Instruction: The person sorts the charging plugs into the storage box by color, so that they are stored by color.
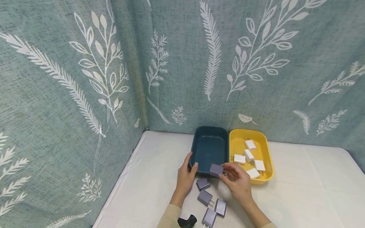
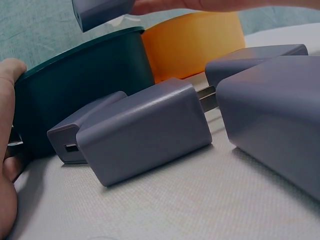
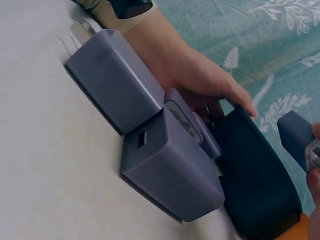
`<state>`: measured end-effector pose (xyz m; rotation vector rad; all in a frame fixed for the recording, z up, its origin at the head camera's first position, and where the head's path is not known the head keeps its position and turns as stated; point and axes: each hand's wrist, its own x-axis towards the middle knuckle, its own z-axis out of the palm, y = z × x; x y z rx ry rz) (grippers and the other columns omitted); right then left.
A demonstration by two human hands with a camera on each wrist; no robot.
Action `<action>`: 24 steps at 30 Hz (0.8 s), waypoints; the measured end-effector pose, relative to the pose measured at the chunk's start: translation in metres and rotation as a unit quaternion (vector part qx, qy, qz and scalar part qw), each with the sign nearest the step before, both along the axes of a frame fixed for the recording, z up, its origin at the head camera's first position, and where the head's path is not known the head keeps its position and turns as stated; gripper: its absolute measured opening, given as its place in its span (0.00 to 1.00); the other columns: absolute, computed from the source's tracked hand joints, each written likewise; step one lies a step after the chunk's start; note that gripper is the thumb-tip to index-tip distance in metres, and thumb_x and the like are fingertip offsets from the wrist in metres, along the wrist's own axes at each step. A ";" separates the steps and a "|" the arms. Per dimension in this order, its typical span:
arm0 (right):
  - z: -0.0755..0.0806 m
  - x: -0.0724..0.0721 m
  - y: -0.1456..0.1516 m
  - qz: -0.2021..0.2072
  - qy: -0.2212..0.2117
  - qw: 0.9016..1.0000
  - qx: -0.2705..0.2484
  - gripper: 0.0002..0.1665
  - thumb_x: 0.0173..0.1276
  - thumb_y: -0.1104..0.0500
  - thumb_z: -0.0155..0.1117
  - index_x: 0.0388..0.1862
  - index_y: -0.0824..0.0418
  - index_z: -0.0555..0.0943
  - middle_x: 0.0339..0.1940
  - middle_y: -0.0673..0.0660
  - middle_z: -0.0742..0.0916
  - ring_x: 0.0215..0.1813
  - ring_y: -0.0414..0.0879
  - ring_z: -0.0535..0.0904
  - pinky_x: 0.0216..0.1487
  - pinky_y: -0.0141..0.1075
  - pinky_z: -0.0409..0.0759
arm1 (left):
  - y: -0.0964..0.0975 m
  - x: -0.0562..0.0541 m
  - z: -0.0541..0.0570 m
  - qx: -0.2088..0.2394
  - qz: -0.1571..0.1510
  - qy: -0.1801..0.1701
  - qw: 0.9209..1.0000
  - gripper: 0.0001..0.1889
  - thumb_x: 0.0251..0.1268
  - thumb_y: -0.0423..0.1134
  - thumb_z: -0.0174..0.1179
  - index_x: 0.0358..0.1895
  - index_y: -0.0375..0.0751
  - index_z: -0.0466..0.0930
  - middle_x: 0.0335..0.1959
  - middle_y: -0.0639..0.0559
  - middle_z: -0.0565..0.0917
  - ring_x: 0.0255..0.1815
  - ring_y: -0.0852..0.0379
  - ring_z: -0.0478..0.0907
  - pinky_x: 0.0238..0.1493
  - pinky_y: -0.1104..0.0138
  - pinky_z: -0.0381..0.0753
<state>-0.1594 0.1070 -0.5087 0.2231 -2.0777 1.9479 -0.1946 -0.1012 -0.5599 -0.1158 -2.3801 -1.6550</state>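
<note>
My right hand pinches a purple-grey USB wall charger between thumb and fingertips, over the near edge of a dark blue plastic bin. At that bin's near left corner, my left hand grips the wall, thumb at the rim and fingers along the outside. No charger shows inside the blue bin. Several more purple chargers lie on the white cloth before it, among them one charger close to the bin wall and another charger nearest me. Metal prongs stick out from some of them.
A yellow bin stands against the blue bin's right side, with several white chargers in it. Near my left wrist is a black object. A leaf-patterned green curtain hangs behind and left of the table.
</note>
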 end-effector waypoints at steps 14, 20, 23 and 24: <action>0.003 -0.009 -0.002 -0.021 0.002 0.999 -0.025 0.24 0.48 0.76 0.75 0.47 0.70 0.82 0.46 0.67 0.85 0.47 0.35 0.84 0.51 0.27 0.83 | -0.001 0.000 -0.001 -0.001 -0.003 -0.006 1.000 0.29 0.72 0.49 0.53 0.74 0.49 0.61 0.73 0.48 0.68 0.73 0.51 0.66 0.71 0.53 0.68; 0.002 -0.015 -0.003 -0.025 -0.004 1.000 -0.018 0.23 0.48 0.74 0.76 0.46 0.67 0.82 0.46 0.64 0.86 0.47 0.35 0.84 0.51 0.27 0.82 | 0.000 0.000 0.000 0.003 -0.001 -0.003 1.000 0.29 0.72 0.49 0.53 0.74 0.50 0.61 0.72 0.47 0.69 0.72 0.50 0.68 0.70 0.53 0.69; 0.002 -0.017 -0.003 -0.032 -0.013 0.999 -0.011 0.23 0.48 0.73 0.76 0.46 0.65 0.83 0.46 0.62 0.86 0.47 0.35 0.83 0.51 0.26 0.82 | 0.000 0.001 0.000 0.005 -0.001 -0.003 1.000 0.29 0.72 0.49 0.54 0.74 0.50 0.62 0.72 0.47 0.69 0.72 0.50 0.68 0.70 0.53 0.69; 0.002 -0.017 -0.003 -0.034 -0.016 0.999 -0.009 0.23 0.49 0.73 0.76 0.46 0.65 0.83 0.46 0.61 0.86 0.47 0.35 0.83 0.51 0.25 0.82 | 0.000 0.001 0.000 0.005 -0.001 -0.003 1.000 0.29 0.72 0.49 0.54 0.74 0.49 0.62 0.72 0.47 0.69 0.72 0.50 0.68 0.70 0.53 0.69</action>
